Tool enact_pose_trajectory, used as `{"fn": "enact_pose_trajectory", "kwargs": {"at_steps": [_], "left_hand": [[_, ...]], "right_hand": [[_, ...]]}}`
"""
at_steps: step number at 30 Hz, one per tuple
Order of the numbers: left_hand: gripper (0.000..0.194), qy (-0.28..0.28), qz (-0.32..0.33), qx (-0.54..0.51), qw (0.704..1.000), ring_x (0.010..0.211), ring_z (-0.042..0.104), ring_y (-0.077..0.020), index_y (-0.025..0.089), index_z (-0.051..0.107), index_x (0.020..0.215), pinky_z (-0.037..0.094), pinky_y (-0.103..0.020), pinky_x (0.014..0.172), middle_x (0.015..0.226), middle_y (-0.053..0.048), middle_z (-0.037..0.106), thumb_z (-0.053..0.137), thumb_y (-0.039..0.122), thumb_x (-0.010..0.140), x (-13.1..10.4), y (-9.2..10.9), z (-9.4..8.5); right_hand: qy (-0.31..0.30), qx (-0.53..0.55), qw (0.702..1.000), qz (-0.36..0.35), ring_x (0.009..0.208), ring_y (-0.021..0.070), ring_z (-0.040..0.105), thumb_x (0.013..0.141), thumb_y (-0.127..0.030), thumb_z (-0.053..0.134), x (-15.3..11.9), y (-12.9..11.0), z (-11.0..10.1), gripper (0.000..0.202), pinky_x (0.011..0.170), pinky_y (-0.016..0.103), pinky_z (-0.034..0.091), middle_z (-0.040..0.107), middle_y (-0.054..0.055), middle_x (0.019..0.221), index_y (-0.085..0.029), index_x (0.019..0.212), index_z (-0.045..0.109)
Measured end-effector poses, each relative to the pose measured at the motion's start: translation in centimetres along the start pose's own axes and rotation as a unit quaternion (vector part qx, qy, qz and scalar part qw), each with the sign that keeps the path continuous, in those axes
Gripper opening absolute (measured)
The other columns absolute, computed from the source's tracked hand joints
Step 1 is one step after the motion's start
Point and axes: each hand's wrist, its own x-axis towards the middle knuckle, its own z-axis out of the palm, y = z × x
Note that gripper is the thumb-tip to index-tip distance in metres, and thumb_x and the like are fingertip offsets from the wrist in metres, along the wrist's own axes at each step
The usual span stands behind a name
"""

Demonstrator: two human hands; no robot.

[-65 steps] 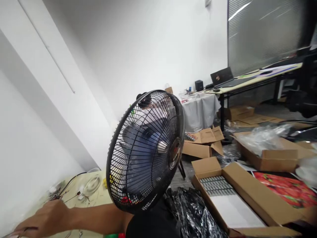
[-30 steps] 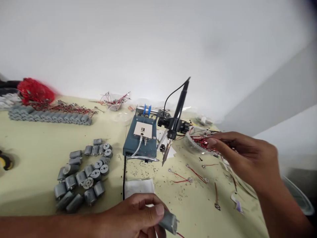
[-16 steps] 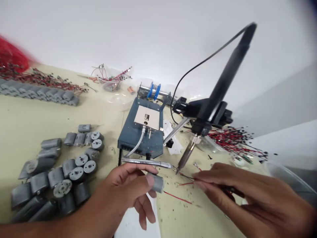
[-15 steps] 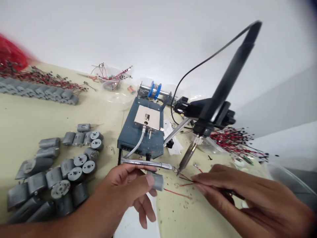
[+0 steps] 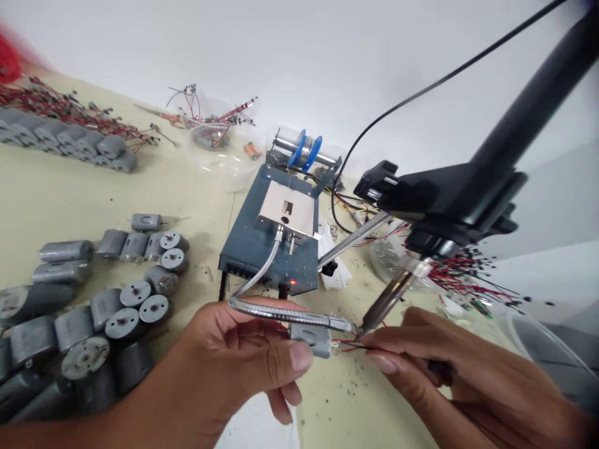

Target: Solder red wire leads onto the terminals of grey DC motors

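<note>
My left hand (image 5: 253, 358) grips a small grey motor (image 5: 312, 340) between thumb and fingers, below the flexible metal tube (image 5: 290, 316). Pinched in my right hand (image 5: 421, 365) are thin red and black wires (image 5: 349, 344), whose ends lie close by the motor's terminal end; whether they touch it I cannot tell. The soldering iron (image 5: 386, 304), clamped in a black stand, points down with its tip just above the wires and beside the tube's end. Behind my hands sits the blue-grey solder feeder (image 5: 253, 231) with a red light lit.
Loose grey motors (image 5: 105, 305) cover the left of the table. Stacked motors (image 5: 60, 137) and red wire bundles (image 5: 79, 112) lie farther back. A blue solder spool (image 5: 305, 151) tops the feeder. More wires (image 5: 463, 274) and a clear container (image 5: 552, 355) are at the right.
The motor has moved right, close to the wires and the iron's tip. The camera view has shifted nearer, so the iron and stand look larger. A red light now shows on the feeder.
</note>
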Motion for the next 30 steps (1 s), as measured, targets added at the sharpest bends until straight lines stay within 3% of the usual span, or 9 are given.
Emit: {"fn": "enact_pose_trajectory", "kwargs": {"at_steps": [4,12,17,30], "left_hand": [[0.034,0.04,0.021,-0.014,0.999,0.061,0.077,-0.0149,0.026,0.093,0.104,0.065,-0.022,0.059,0.069,0.0,0.083,0.106,0.04,0.076,0.1,0.1,0.5],[0.027,0.105,0.005,-0.016,0.994,0.069,0.079,-0.0156,0.022,0.087,0.094,0.065,-0.025,0.068,0.071,0.002,0.084,0.102,0.023,0.071,0.5,0.4,1.2],[0.019,0.078,0.001,-0.007,0.997,0.072,0.075,-0.013,0.023,0.088,0.087,0.06,-0.025,0.073,0.073,0.004,0.084,0.099,0.02,0.072,0.3,0.8,1.3],[0.02,0.047,0.002,-0.022,0.999,0.069,0.071,-0.0129,0.024,0.089,0.085,0.057,-0.026,0.074,0.071,0.005,0.081,0.102,0.021,0.071,0.4,1.1,1.6]], "right_hand": [[0.023,-0.011,1.0,0.018,0.068,0.0156,0.074,0.111,-0.032,0.071,0.0,0.3,0.3,0.004,0.052,0.021,0.054,0.079,-0.002,0.088,-0.032,0.107,0.073],[0.06,-0.072,0.995,0.018,0.08,0.022,0.079,0.108,-0.037,0.072,-1.9,1.6,0.3,0.008,0.067,0.027,0.062,0.08,0.001,0.091,-0.03,0.104,0.072],[0.014,-0.052,0.998,0.015,0.072,0.0187,0.076,0.112,-0.034,0.065,-0.9,0.6,0.2,0.006,0.054,0.024,0.056,0.078,0.0,0.089,-0.031,0.108,0.069],[-0.011,-0.073,0.997,0.005,0.07,0.0163,0.075,0.112,-0.031,0.066,-0.4,-0.2,-0.2,0.005,0.058,0.023,0.059,0.079,-0.001,0.091,-0.032,0.113,0.071]]}}
